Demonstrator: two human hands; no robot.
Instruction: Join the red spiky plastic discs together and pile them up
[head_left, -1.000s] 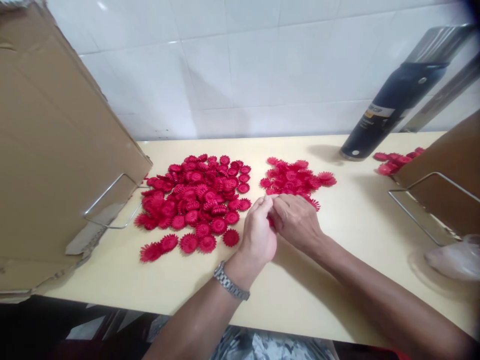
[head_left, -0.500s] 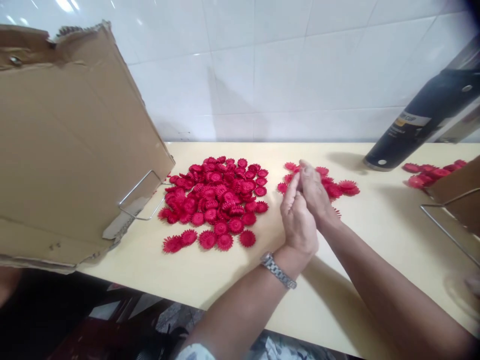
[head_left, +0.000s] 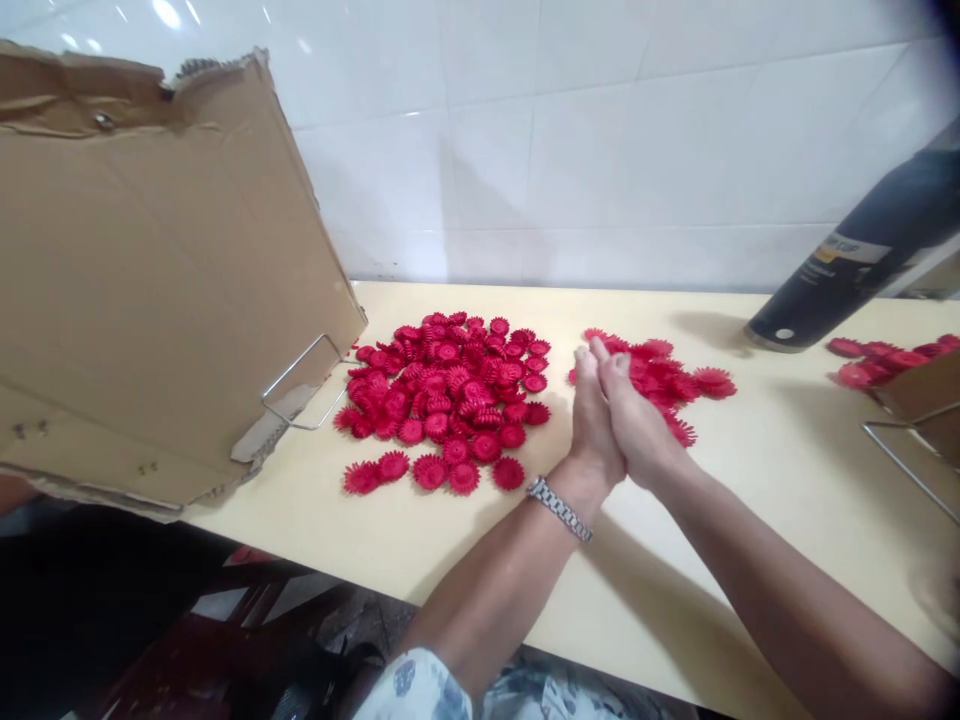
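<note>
My left hand (head_left: 594, 425) and my right hand (head_left: 637, 420) are pressed palm to palm above the table, fingers stretched out and pointing away from me. Whatever lies between the palms, if anything, is hidden. A wristwatch with a metal band (head_left: 561, 508) circles my left wrist. Just behind and right of my hands lies a smaller group of red, fringed, flower-like discs (head_left: 664, 375), partly covered by them. To their left, a larger heap of the same red discs (head_left: 446, 380) spreads over the table, with several loose ones (head_left: 463, 477) along its near side.
A large cardboard sheet (head_left: 165, 280) with a bent wire (head_left: 300, 385) stands at the left. A dark bottle (head_left: 832, 265) stands at the back right. Beyond it are more red discs (head_left: 874, 362) beside another cardboard piece (head_left: 926, 385). A tiled wall (head_left: 600, 160) backs the pale table (head_left: 465, 555).
My hands have gone from cupped together to flatter, straighter palms pressed together. The whole view has shifted slightly, so the table things appear further right.
</note>
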